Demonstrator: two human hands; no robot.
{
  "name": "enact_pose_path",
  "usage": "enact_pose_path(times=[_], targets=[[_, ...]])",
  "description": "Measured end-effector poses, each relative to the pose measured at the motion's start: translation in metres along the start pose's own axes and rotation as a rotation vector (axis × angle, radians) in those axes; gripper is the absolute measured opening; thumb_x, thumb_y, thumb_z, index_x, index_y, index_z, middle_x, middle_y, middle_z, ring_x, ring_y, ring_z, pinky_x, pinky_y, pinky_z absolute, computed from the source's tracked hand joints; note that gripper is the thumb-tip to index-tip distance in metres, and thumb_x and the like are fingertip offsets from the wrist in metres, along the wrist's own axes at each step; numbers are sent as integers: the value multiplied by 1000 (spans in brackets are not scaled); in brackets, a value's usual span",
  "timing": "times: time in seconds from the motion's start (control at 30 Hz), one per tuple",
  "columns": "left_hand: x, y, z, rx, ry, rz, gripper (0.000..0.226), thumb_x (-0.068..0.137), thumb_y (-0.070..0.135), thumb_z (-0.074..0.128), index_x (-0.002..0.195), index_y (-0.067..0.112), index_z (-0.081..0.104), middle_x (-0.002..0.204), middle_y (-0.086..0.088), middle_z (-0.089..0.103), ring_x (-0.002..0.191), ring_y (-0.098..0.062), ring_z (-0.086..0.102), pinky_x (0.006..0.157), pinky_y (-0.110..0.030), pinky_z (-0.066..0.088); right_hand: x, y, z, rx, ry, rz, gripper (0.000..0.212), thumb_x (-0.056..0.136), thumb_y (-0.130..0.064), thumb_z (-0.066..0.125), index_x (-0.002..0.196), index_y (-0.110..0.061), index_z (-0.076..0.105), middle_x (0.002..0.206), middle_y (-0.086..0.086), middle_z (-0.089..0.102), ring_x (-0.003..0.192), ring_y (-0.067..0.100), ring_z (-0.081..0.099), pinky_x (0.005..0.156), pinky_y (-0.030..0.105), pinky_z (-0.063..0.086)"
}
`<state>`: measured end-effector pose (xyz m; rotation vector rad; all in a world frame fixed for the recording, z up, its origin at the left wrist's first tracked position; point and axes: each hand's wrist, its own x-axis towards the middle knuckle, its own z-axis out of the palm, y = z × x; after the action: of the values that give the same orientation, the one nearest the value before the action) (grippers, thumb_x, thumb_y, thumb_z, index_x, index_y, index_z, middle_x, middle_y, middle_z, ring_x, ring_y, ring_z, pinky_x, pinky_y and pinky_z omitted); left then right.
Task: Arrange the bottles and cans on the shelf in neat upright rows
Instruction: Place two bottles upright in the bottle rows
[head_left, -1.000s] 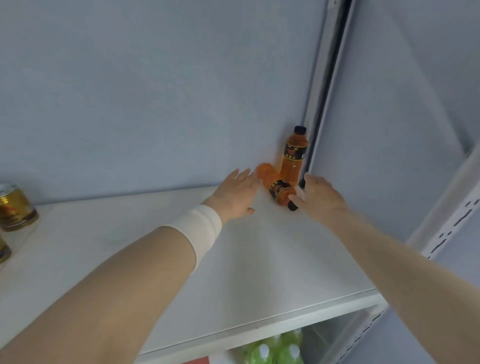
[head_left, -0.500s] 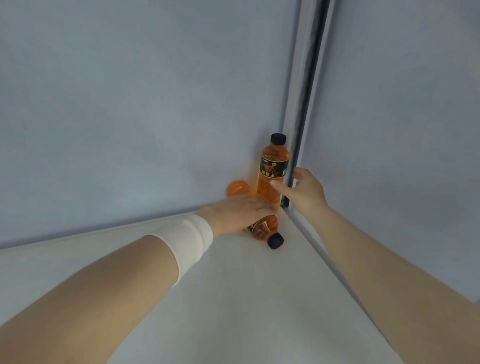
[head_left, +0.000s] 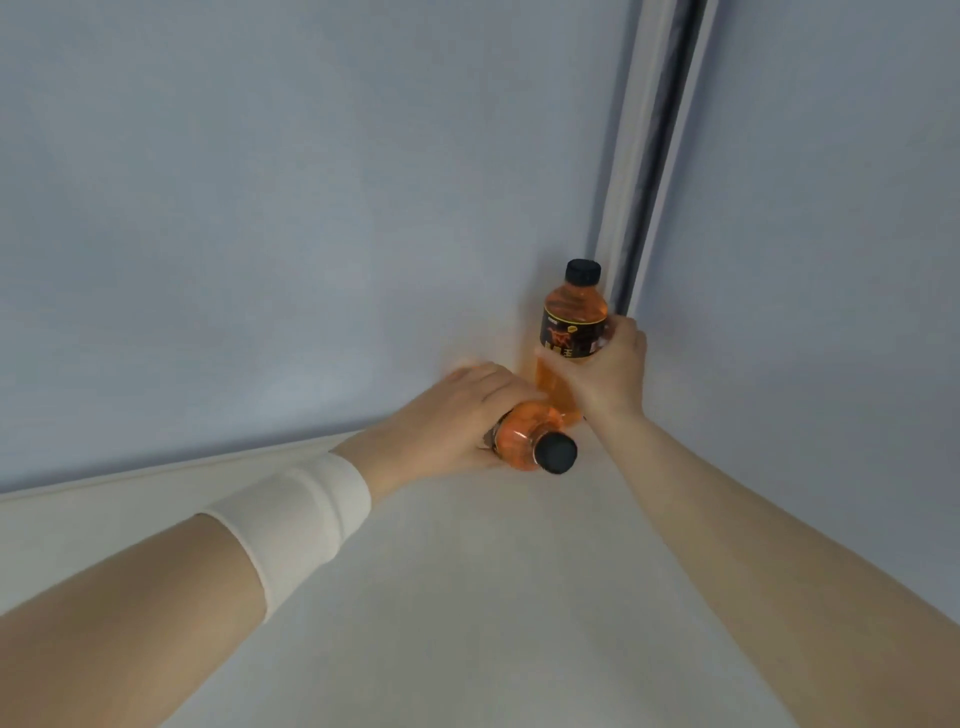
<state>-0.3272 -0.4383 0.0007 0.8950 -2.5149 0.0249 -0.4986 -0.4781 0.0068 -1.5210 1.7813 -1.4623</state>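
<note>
Now left hand clasps the lying orange bottle, right hand the upright bottle.

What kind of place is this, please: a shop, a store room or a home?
Probably a shop or stockroom, though I cannot be sure. The signs: a plain white shelf, a metal post in the corner, and two identical orange drinks, a standing bottle and a lying bottle.

The far upright orange plastic bottle has a black cap and a black label edged yellow. The near lying orange plastic bottle is black-capped too. My cream fabric wristband is plain, the flat shelf board white, the back wall panel blue-grey.
</note>
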Motion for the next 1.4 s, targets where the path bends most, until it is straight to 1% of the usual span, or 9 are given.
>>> enact_pose_path(times=[0.1, 0.23, 0.3, 0.47, 0.57, 0.73, 0.97, 1.2, 1.4], targets=[[-14, 11, -20, -320, 199, -312, 60, 65, 23, 83, 118, 17, 55, 112, 7, 55, 107, -9, 52, 88, -2, 32, 0, -1, 7, 35, 41, 42, 71, 63, -28, 81, 121, -9, 43, 122, 9, 46, 105, 23, 54, 85, 25, 40], [-29, 10, -26, -667, 419, -641, 56, 65, 17, 83, 111, 24, 54, 108, 10, 64, 104, -7, 59, 88, -20, 46, -1, -3, 13, 57, 73, 65, 68, 66, -27, 81, 123, -11, 46, 125, 8, 48, 107, 21, 55, 85, 22, 37], [-34, 10, -27, -706, 462, -720, 53, 66, 16, 81, 111, 22, 54, 105, 10, 65, 102, -6, 60, 84, -18, 45, 1, -4, 14, 49, 68, 71, 64, 66, -28, 80, 121, -12, 50, 124, 8, 50, 106, 21, 56, 84, 22, 37], [-46, 16, -42, -699, 545, -824, 47, 67, 23, 80, 107, 26, 55, 103, 10, 64, 99, -10, 60, 85, -27, 47, -11, -14, -1, 56, 9, 82, 53, 66, -30, 80, 112, -13, 59, 117, 6, 59, 96, 14, 55, 81, 23, 39], [-60, 32, -60, -660, 568, -844, 48, 67, 25, 80, 108, 25, 54, 106, 7, 64, 100, -12, 60, 82, -22, 44, -34, -34, -13, 102, -86, 64, 54, 68, -27, 79, 115, -12, 58, 108, -1, 58, 94, 11, 51, 83, 24, 39], [-106, 76, -108, -548, 622, -891, 49, 67, 28, 80, 108, 23, 54, 106, 4, 65, 99, -13, 61, 83, -23, 45, -82, -86, -28, 151, -277, -17, 59, 70, -29, 78, 122, -12, 54, 122, 2, 57, 107, 16, 53, 88, 28, 38], [-215, 145, -178, -371, 762, -1037, 51, 68, 29, 79, 111, 21, 54, 107, 4, 62, 99, -13, 59, 81, -23, 44, -174, -164, -20, 274, -500, -78, 45, 68, -29, 79, 106, -17, 57, 101, -4, 53, 95, 16, 55, 94, 37, 48], [-344, 189, -257, -210, 878, -1163, 51, 66, 35, 81, 109, 20, 58, 103, 8, 65, 96, -10, 62, 80, -22, 49, -288, -261, 21, 341, -704, -189, 44, 67, -30, 80, 103, -20, 56, 103, -4, 52, 97, 17, 54, 96, 38, 47], [-471, 212, -333, -28, 934, -1205, 45, 66, 38, 79, 102, 28, 55, 97, 14, 62, 94, -7, 59, 77, -19, 44, -407, -360, 67, 461, -872, -270, 33, 68, -30, 79, 86, -23, 52, 99, -3, 58, 94, 18, 57, 84, 32, 48]])
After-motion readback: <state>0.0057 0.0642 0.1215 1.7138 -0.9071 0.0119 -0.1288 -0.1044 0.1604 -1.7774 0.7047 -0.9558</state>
